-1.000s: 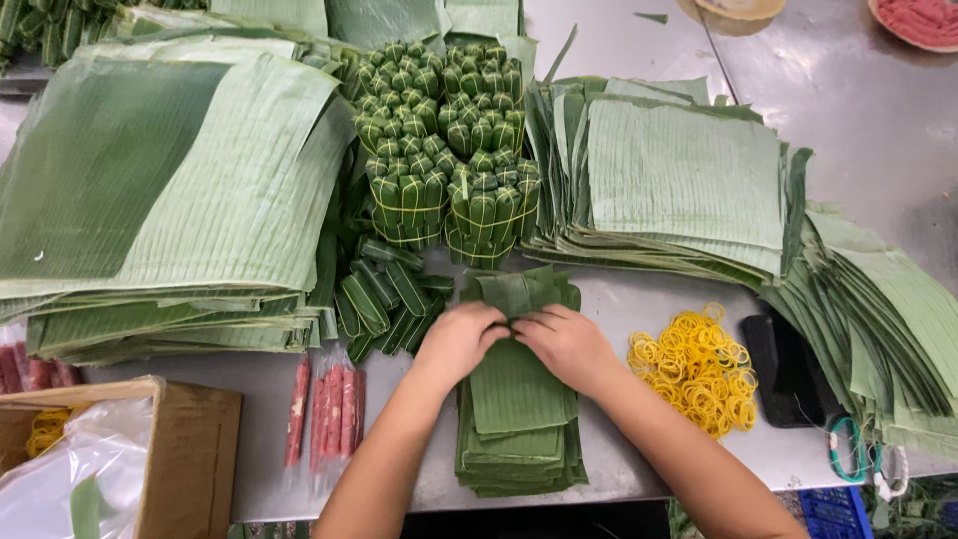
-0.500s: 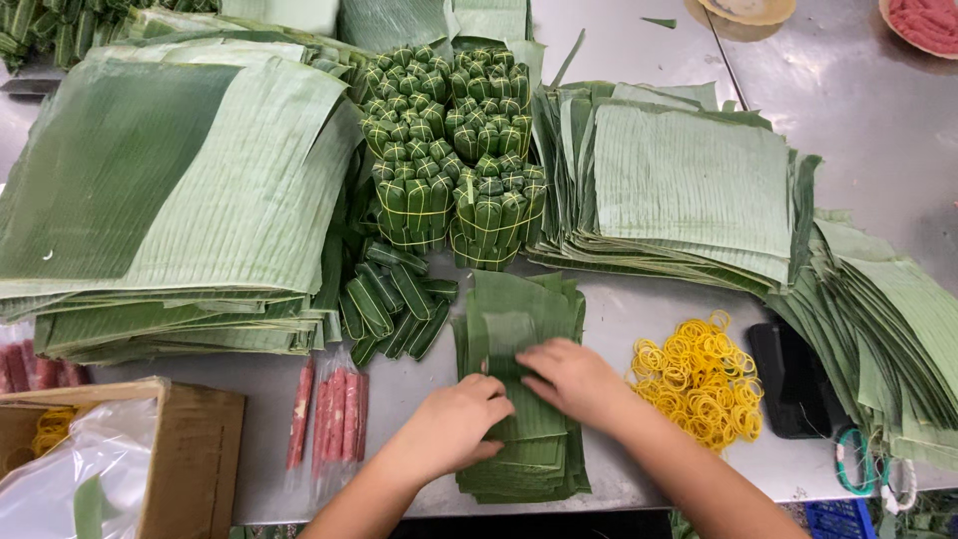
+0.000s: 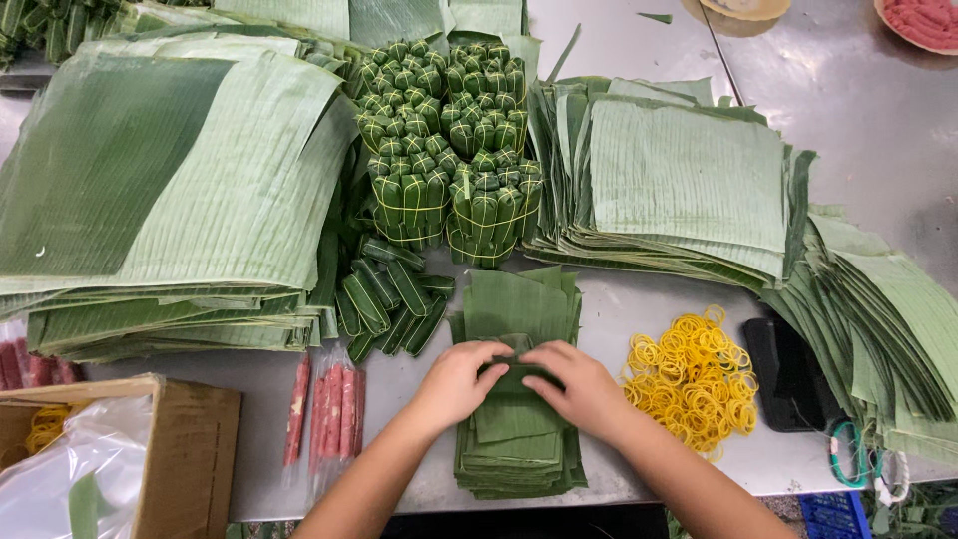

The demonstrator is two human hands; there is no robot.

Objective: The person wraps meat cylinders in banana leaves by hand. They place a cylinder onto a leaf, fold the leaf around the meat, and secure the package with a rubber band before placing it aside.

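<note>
Steel worktable [image 3: 878,150], grey and scuffed, crowded with cut banana leaf; head view only. Landmark: small stack of narrow leaf strips [image 3: 519,439] at the near edge, centre of view. Left hand [image 3: 457,384] rests on top of the stack at its left side, fingers curled inward and pinching a small dark green leaf parcel [image 3: 514,371] that sits on the uppermost strip. Right hand [image 3: 582,389] lies on the stack's right side, fingers bent around the same parcel, fingertips of the two hands nearly meeting over it. Neither hand is spread flat; both are narrowly cupped on the parcel. Right of the stack: loose heap of yellow rubber bands [image 3: 694,379], and past that a black tray [image 3: 788,374]. Left of the stack: pink sausages in clear wrap [image 3: 329,414], then a cardboard box [image 3: 180,459] lined with clear plastic. Just beyond the stack, to its left: loose finished wrapped parcels [image 3: 384,299]. Directly beyond: two banded bundles of wrapped parcels [image 3: 449,150], standing upright side by side. Large leaf sheets [image 3: 180,180] piled far left of the stack; another pile of sheets [image 3: 689,175] far right.
</note>
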